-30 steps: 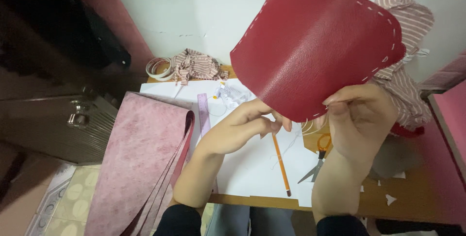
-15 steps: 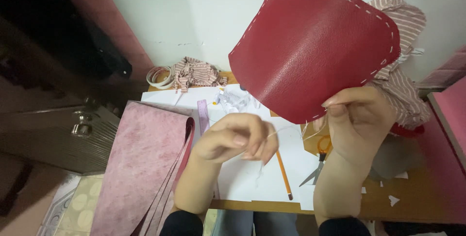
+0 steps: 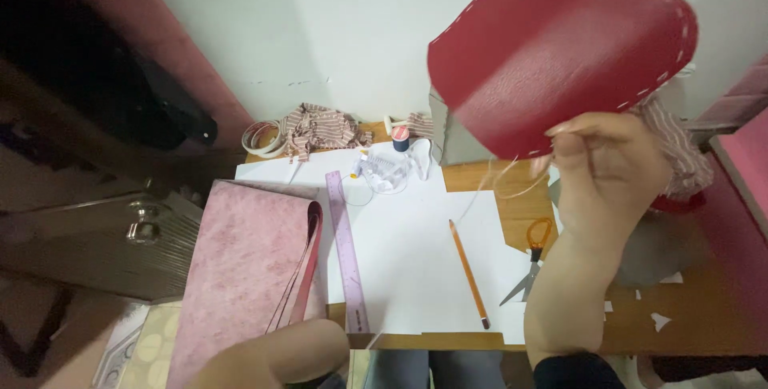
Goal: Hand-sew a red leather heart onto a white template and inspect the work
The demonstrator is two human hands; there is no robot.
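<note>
My right hand (image 3: 608, 173) is raised above the desk and pinches the lower edge of a dark red leather piece (image 3: 560, 53) with rounded corners and white stitches along its rim. A thin pale thread (image 3: 500, 185) loops down from that edge, left of my fingers. Only a rounded part of my left hand or forearm (image 3: 276, 353) shows at the bottom edge, beside a folded pink leather sheet (image 3: 240, 269). Its fingers are hidden.
White paper (image 3: 408, 253) covers the wooden desk (image 3: 704, 317), with a purple ruler (image 3: 346, 261), a pencil (image 3: 468, 273) and orange-handled scissors (image 3: 532, 265) on it. At the back lie tape rolls (image 3: 260, 137), striped fabric (image 3: 320, 129), a thread spool (image 3: 400, 139) and a clear bag (image 3: 384, 171).
My left hand has drawn down and back from the red piece to the bottom edge of view. The red piece has risen and shifted right in my right hand.
</note>
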